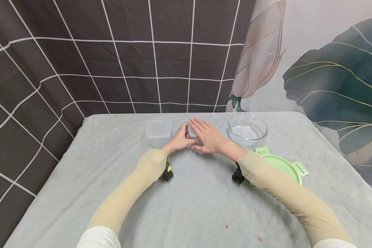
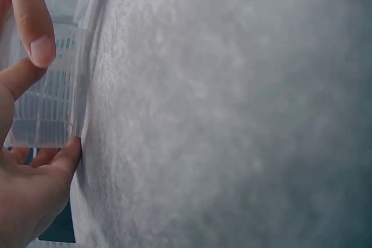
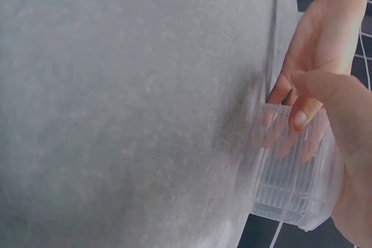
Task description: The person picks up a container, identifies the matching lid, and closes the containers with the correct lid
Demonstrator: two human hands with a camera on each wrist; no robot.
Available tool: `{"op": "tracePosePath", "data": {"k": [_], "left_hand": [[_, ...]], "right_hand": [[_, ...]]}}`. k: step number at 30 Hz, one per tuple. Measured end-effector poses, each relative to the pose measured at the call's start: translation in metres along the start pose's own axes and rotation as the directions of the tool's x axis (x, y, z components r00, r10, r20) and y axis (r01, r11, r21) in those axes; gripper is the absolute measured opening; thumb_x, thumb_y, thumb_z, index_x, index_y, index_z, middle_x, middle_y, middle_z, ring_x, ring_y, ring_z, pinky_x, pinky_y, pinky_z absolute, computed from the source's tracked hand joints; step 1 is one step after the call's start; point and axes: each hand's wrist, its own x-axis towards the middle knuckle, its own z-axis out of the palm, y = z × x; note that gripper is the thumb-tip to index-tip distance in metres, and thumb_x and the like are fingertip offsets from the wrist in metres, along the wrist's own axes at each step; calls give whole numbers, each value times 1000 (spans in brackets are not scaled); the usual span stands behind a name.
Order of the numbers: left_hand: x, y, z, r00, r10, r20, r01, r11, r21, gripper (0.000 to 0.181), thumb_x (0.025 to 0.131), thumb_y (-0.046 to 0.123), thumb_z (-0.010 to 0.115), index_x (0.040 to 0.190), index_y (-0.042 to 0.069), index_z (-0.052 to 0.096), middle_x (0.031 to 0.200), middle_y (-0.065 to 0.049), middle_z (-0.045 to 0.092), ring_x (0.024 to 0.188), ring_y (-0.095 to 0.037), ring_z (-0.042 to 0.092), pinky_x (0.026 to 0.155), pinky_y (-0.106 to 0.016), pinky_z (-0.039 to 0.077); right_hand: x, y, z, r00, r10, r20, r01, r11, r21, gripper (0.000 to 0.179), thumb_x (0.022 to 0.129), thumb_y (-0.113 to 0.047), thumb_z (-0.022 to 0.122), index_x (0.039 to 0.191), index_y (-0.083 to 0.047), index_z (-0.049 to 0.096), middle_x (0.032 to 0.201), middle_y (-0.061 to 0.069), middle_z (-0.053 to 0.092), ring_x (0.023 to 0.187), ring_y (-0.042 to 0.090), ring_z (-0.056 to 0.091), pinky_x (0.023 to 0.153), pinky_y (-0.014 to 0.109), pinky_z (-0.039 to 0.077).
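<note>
A small clear plastic food container (image 3: 285,178) stands upright on the table. Its whitish lid (image 1: 191,131) shows only in part between the hands. My left hand (image 1: 177,141) grips the container's left side, thumb in front and fingers round the end. Across the lid lies my right hand (image 1: 208,137), its fingers straight and pressing from above, thumb lowered toward the front. In the left wrist view ribbed lines show through the container's wall (image 2: 43,108). Whether the lid sits fully down is hidden under the right hand.
Left of the hands stands a similar lidded plastic container (image 1: 159,134). A round glass bowl (image 1: 247,139) is to the right. Nearer, partly behind the right sleeve, lies a green clip lid (image 1: 280,163). A grey cloth covers the table (image 1: 192,206); a dark checked curtain (image 1: 173,62) hangs behind.
</note>
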Motion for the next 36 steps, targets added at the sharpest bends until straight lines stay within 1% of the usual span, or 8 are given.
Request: {"op": "tracePosePath", "data": {"k": [5,10,13,18,25,27,31,36], "left_hand": [[-4,5,1,1000,-5,-15,5,1000,12,87,82,13,75,148,0,19,148,-21,37,136,-33,41,112,-38,39],[-6,11,2,999,-9,-41,10,999,31,86,82,14,74,148,-1,20,146,-22,39,136,-33,42,111,-39,40],[-7,11,3,998,-14,-56,16,999,38,87,82,15,75,148,-1,21,146,-21,40,136,-32,43,112,-38,39],[-7,9,6,996,1,-90,2,999,42,88,81,15,76,147,-1,22,147,-22,39,135,-32,43,112,-39,39],[-8,5,7,990,17,-141,-26,998,-62,87,80,7,76,145,-6,20,143,-24,40,132,-35,46,108,-37,44],[-9,3,6,986,17,-166,-29,997,-71,87,79,6,76,145,-7,20,144,-24,38,133,-36,44,109,-38,43],[-10,1,3,979,-1,-203,-10,999,-52,88,80,9,76,146,-6,19,145,-24,37,135,-37,42,110,-40,41],[-15,2,3,975,-27,-221,21,999,-30,90,80,12,76,147,-5,19,145,-24,38,136,-37,40,110,-43,41]], "right_hand": [[0,0,0,1000,-2,-4,2,1000,-10,87,90,-46,60,150,4,22,157,20,23,147,33,20,120,48,21],[-1,1,-2,1000,20,-1,-20,1000,-18,87,90,-47,61,150,2,23,158,17,23,147,31,21,121,49,19],[-2,1,-3,1000,27,-2,-27,999,-28,85,90,-48,61,151,0,24,158,15,25,147,30,22,120,49,20],[-4,0,-4,999,26,-18,-27,999,-47,84,89,-46,62,150,-1,27,157,14,28,146,29,24,119,50,23],[-8,-1,-11,999,24,-41,-26,998,-56,80,88,-41,64,149,-2,31,156,13,31,146,29,26,120,49,22],[-9,-1,-13,999,25,-39,-27,998,-61,79,88,-40,65,149,-2,31,156,14,32,146,29,26,120,49,22],[-12,-1,-14,998,22,-55,-25,998,-60,80,86,-38,68,148,-2,33,154,15,33,145,30,29,120,49,22],[-18,-1,-15,996,7,-84,-13,998,-63,78,86,-37,69,146,1,35,153,17,36,142,33,32,118,52,25]]}}
